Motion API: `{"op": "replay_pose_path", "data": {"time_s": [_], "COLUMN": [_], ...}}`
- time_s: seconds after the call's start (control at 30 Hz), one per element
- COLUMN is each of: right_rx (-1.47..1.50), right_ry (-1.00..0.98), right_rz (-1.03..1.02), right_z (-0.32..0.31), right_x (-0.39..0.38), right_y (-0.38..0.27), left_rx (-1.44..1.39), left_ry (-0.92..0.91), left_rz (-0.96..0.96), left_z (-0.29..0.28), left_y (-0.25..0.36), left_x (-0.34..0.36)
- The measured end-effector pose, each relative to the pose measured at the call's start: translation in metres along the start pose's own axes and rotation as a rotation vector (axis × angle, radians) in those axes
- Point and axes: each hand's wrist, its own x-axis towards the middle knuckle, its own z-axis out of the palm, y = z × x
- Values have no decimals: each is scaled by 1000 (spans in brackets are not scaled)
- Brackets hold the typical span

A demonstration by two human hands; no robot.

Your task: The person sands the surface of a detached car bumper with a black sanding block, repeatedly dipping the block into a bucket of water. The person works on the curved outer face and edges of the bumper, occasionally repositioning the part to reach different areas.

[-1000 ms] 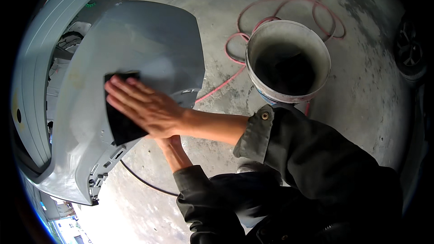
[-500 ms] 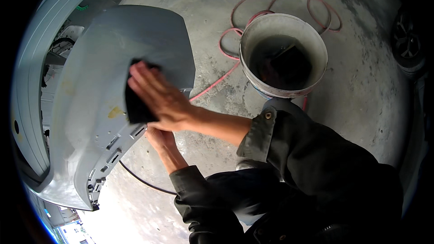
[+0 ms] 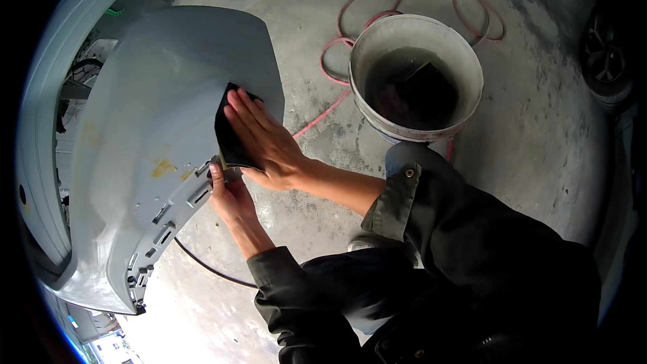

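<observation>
A grey car bumper (image 3: 182, 61) with yellowish patches and slotted tabs along its edge lies at the left. My right hand (image 3: 269, 145) lies flat on a black sheet of sandpaper (image 3: 232, 131), pressing it to the bumper near its right edge; the fingers are straight and close together. The sheet's lower corner lifts a little, showing a lighter underside. Just below, my left hand (image 3: 232, 199) grips the bumper's slotted edge, thumb on top and the other fingers partly hidden beneath.
A whitish bucket (image 3: 357, 81) of murky water stands right of the bumper, with a dark sheet (image 3: 428, 94) in it. A red hose (image 3: 350, 0) loops behind it on the concrete floor. Another grey panel (image 3: 44, 114) is at far left; a wheel (image 3: 603, 54) at far right.
My right hand and the sandpaper have slid right across the bumper, toward its edge. My left hand has shifted slightly left, and its thumb now shows on the edge.
</observation>
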Motion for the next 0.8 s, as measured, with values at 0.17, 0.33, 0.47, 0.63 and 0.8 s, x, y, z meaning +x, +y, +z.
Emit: {"op": "replay_pose_path", "data": {"time_s": [0.17, 0.33, 0.47, 0.63, 0.8], "right_rx": [221, 128, 3, -203, 134], "right_ry": [13, -86, 66, -38, -196], "right_rz": [-97, -131, 30, -304, -391], "right_z": [6, 5, -2, 22, -2], "right_x": [32, 28, 8, 63, 64], "right_y": [-63, -31, 9, -80, -32], "left_rx": [-213, 53, -21, -131, -10], "left_ry": [-360, -79, 71, -72, -19], "left_rz": [191, 12, 39, -60, -23], "left_z": [17, -10, 23, -1, -9], "left_y": [0, 2, 3, 2, -1], "left_x": [-31, -12, -8, -9, -6]}}
